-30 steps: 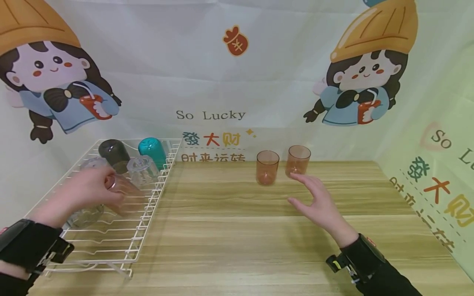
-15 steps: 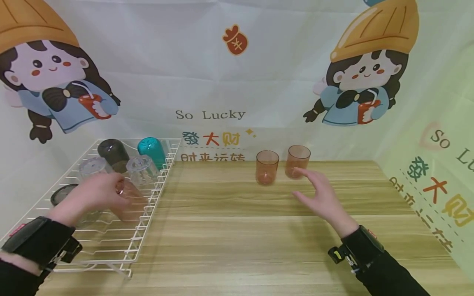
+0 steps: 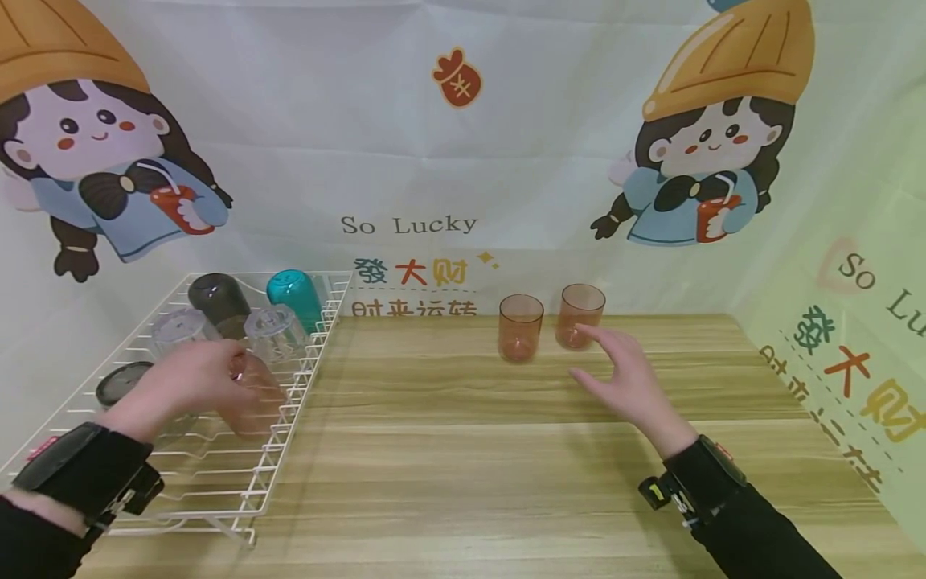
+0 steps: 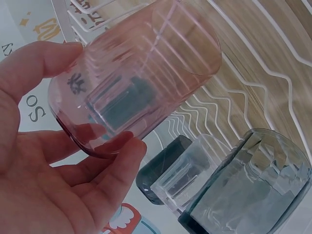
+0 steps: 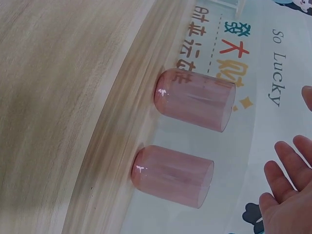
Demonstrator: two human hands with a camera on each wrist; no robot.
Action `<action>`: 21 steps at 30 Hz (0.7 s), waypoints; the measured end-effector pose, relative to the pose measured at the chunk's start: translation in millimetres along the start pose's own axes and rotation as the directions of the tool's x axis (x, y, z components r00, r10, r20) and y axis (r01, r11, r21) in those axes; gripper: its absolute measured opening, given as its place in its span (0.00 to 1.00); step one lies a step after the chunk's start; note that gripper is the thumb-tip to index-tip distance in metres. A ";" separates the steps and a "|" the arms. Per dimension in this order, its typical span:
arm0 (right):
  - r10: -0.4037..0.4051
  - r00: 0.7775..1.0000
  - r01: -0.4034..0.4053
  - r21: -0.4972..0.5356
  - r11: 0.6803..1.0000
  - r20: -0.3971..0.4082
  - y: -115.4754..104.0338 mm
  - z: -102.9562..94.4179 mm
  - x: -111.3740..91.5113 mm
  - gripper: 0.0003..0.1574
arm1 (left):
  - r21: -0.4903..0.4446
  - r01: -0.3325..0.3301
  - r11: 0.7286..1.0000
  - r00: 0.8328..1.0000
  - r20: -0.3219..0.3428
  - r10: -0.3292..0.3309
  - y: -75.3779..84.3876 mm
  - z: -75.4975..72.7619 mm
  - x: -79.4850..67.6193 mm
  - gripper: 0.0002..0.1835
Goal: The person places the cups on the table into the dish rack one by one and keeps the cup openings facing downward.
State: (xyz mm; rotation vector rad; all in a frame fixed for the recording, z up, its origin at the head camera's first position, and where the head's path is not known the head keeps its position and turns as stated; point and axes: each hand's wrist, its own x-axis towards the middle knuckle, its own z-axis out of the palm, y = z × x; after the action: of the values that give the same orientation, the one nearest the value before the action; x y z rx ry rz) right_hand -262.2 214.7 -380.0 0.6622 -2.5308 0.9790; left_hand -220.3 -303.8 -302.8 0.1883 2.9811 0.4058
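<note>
My left hand (image 3: 188, 376) grips a transparent pink glass tumbler (image 4: 146, 53) near its base, thumb on one side and fingers on the other. The tumbler is upside down, its mouth low against the wire bars of the white dish rack (image 3: 264, 490). In the head view my hand hides part of it. Over the wooden table, my right hand (image 3: 635, 384) is held with thumb and index finger spread and nothing between them. Just beyond it stand two matching pink tumblers, one to the left (image 3: 520, 330) and one to the right (image 3: 579, 318), both upright.
Inverted on the rack are a dark glass (image 3: 219, 299), a teal glass (image 3: 295, 296), a clear fluted glass (image 3: 277, 331), another clear glass (image 3: 181, 326) and a ribbed grey glass (image 4: 248, 180). A printed cloth (image 3: 405, 161) hangs behind the table.
My left hand has moved slightly right and down with the pink tumbler, uncovering the grey glass, then stayed nearly still. My right hand has shifted slightly to the right and up.
</note>
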 end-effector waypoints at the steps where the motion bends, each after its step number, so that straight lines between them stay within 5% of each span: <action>1: -0.001 1.000 0.001 -0.001 1.000 -0.001 0.1 0.3 0.3 0.37 | 0.000 -0.001 1.000 1.000 0.000 0.001 -0.1 0.2 0.4 0.30; 13: -0.014 1.000 0.014 0.008 1.000 -0.004 2.0 2.9 4.7 0.36 | 0.006 -0.018 1.000 1.000 -0.019 0.018 0.5 1.1 1.9 0.30; 21: -0.025 1.000 0.025 0.000 1.000 0.002 1.7 3.4 7.1 0.36 | -0.019 -0.016 1.000 0.999 -0.030 0.016 1.2 -2.5 0.2 0.42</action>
State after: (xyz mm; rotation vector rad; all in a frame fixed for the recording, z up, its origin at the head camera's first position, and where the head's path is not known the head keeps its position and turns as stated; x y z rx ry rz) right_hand -269.4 211.3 -380.0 0.6935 -2.5183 0.9700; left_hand -220.8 -303.2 -300.1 0.2059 3.0054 0.4428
